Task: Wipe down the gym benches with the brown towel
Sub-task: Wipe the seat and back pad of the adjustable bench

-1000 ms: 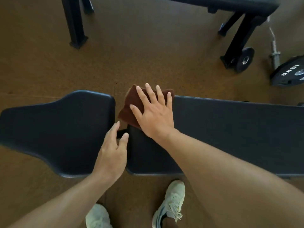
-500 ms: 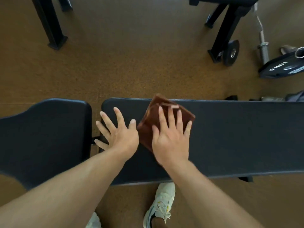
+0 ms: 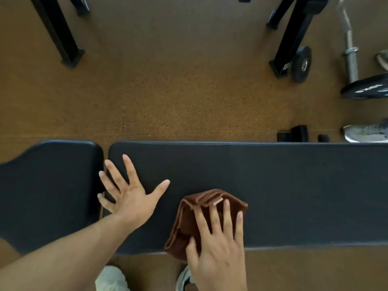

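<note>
Towel (image 3: 190, 223) pressed flat by the right hand (image 3: 218, 248) overhangs the bench (image 3: 294, 185) edge at six o'clock and could slip off; left hand (image 3: 130, 198) rests splayed, holding nothing.

I see a soft brown cloth towel (image 3: 189, 225) on the bench (image 3: 294, 185), matt black vinyl. The floor (image 3: 168, 91) at upper centre looks grainy, like cork.
</note>
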`<control>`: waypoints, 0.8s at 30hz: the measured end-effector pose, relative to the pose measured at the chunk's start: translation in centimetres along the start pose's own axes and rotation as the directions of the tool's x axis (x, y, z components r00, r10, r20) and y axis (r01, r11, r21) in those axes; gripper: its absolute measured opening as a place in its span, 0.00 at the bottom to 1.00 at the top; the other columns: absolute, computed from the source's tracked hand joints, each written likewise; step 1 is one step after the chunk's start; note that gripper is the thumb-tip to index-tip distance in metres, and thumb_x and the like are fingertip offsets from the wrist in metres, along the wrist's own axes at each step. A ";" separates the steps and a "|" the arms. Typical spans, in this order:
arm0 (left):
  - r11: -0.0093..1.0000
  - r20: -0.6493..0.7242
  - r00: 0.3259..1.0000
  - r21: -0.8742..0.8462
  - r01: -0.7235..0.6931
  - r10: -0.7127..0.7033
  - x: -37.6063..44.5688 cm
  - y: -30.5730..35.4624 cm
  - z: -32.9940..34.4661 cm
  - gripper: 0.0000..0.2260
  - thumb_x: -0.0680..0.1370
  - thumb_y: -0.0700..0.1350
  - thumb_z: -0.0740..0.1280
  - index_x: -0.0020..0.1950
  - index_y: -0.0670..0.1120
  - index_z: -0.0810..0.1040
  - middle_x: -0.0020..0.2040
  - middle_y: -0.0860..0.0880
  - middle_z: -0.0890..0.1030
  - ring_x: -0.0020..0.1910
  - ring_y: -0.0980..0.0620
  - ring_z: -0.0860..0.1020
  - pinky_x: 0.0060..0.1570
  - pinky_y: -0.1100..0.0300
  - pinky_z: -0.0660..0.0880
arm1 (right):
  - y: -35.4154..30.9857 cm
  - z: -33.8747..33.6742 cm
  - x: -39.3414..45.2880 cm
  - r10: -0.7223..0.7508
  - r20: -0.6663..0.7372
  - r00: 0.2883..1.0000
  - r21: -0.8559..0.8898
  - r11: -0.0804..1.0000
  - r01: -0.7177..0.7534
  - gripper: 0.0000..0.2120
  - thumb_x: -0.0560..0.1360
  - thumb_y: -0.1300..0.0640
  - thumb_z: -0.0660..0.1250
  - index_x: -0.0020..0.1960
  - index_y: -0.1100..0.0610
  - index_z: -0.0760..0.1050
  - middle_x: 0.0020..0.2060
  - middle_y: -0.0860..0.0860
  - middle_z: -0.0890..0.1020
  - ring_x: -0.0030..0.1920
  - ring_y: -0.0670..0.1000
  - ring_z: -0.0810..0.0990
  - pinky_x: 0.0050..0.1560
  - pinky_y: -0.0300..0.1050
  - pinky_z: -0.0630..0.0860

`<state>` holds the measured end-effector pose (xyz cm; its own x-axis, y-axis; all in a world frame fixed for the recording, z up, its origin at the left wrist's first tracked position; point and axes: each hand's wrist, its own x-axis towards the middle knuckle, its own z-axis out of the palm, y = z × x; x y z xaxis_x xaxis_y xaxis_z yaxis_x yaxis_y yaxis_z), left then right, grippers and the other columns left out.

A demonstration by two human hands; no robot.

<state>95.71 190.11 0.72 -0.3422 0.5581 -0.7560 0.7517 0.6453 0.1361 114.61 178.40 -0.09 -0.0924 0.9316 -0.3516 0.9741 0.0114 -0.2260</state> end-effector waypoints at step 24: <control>0.998 -0.036 0.997 -0.016 -0.068 0.068 -0.7 0.0 0.1 0.55 0.65 0.80 0.56 0.71 0.60 0.18 0.71 0.52 0.16 0.76 0.44 0.25 0.75 0.34 0.38 | 2.5 -3.2 7.9 0.319 -0.018 0.948 0.053 0.947 -0.318 0.37 0.81 0.27 0.41 0.84 0.40 0.37 0.85 0.51 0.40 0.84 0.55 0.33 0.81 0.61 0.32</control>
<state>95.99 189.64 1.19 -0.3107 0.6191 -0.7213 0.7642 0.6139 0.1977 117.00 186.94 -0.56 0.2266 0.8929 -0.3891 0.9406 -0.3044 -0.1506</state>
